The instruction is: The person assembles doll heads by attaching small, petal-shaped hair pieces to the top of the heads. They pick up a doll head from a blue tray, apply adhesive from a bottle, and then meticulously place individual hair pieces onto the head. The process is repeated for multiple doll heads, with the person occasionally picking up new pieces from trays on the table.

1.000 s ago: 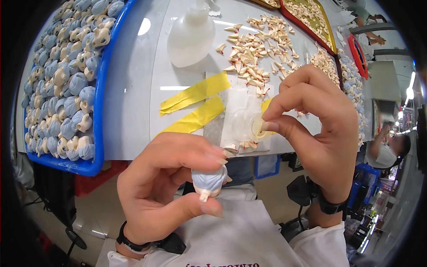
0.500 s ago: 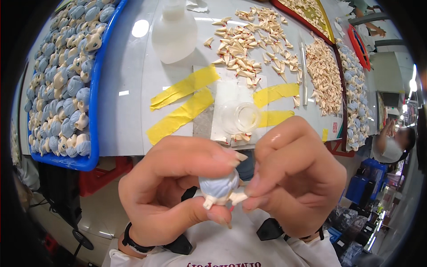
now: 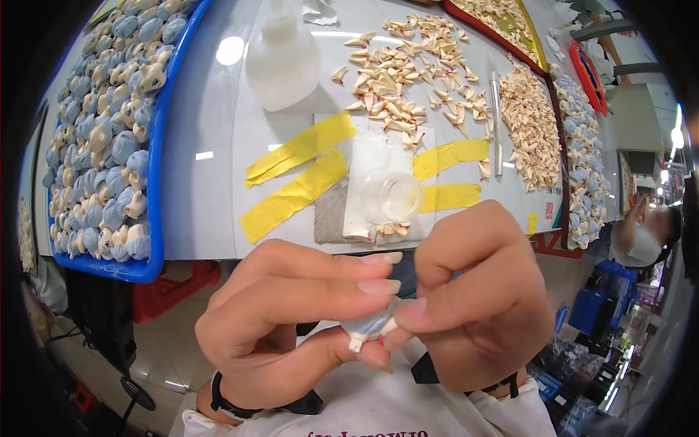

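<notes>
Just past the table's near edge, my left hand (image 3: 284, 313) pinches a small blue-and-cream figurine part (image 3: 373, 325) between thumb and fingers. My right hand (image 3: 480, 298) is closed, its thumb and fingertip pressed together at the part's right side. A small cream pointed piece (image 3: 390, 326) shows there, against the figurine part, mostly covered by the fingertips. On the table beyond my hands, a clear round cup (image 3: 403, 198) stands on a white sheet (image 3: 375, 149) with a few cream pieces beside it.
A blue tray (image 3: 154, 218) of blue-and-cream figurine parts lies at left. A translucent bottle (image 3: 282, 69), loose cream pointed pieces (image 3: 389, 84), yellow tape strips (image 3: 295, 193) and a metal rod (image 3: 496, 124) are on the table. Another person (image 3: 644, 244) sits far right.
My left fingers have come down over the figurine part, covering more of it. My right hand has moved closer, and its fingertips now press against the part.
</notes>
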Demonstrator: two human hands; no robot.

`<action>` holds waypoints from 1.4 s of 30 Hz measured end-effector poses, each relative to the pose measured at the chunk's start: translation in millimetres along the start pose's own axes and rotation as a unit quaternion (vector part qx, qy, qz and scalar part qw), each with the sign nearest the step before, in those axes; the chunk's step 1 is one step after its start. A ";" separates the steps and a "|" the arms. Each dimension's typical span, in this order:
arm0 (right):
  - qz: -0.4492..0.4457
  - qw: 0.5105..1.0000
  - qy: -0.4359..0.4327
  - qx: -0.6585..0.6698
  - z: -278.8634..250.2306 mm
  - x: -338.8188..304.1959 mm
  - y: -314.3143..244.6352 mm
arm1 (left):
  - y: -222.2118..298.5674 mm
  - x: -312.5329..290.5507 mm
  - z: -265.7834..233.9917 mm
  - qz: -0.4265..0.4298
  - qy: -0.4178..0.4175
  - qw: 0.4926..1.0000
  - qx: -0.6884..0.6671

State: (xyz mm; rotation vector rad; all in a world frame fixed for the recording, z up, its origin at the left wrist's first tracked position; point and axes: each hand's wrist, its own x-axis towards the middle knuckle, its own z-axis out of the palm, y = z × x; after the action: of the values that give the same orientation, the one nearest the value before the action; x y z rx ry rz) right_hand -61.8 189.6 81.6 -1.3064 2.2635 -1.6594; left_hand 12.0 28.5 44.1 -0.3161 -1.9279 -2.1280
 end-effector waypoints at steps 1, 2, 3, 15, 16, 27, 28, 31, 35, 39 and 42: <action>0.002 1.000 0.005 -0.009 0.0 0.2 -0.3 | -0.3 0.9 -0.8 0.004 -0.002 1.000 0.014; 0.003 1.000 0.010 -0.017 0.0 0.2 -0.4 | -0.6 1.8 -1.6 0.008 -0.004 1.000 0.028; 0.003 1.000 0.006 -0.023 -0.3 1.1 0.0 | -1.6 0.6 -2.8 0.009 -0.001 1.000 0.030; 0.173 0.915 -0.032 -0.362 -85.0 37.2 54.0 | 5.9 0.7 -3.7 -0.130 0.193 0.971 -0.063; 0.174 0.906 -0.049 -0.382 -84.3 38.3 56.9 | 5.7 -0.1 -5.4 -0.131 0.186 0.973 -0.048; 0.128 0.898 -0.084 -0.412 -84.1 36.1 67.6 | 3.8 1.9 -4.7 -0.115 0.150 0.977 -0.103; 0.130 0.901 -0.083 -0.406 -84.2 35.1 66.7 | 4.4 2.0 -4.1 -0.116 0.153 0.976 -0.101; 0.167 0.920 -0.038 -0.353 -85.6 36.1 60.0 | 5.2 1.2 -4.0 -0.124 0.161 0.975 -0.093; 0.152 0.921 -0.072 -0.352 -87.9 41.0 61.7 | 7.3 0.7 -0.2 -0.135 0.167 0.972 -0.100; 0.150 0.910 -0.117 -0.367 -93.0 43.3 70.2 | 10.2 -0.9 0.3 -0.130 0.145 0.976 -0.095; 0.133 0.909 -0.096 -0.382 -90.3 42.8 65.6 | 11.2 -3.0 -0.7 -0.131 0.149 0.976 -0.093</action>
State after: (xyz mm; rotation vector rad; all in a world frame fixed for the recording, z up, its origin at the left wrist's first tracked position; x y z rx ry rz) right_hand -172.0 235.7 85.2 -1.0872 2.8994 -0.5161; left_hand 18.6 26.9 53.6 0.2290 -1.6790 -2.3652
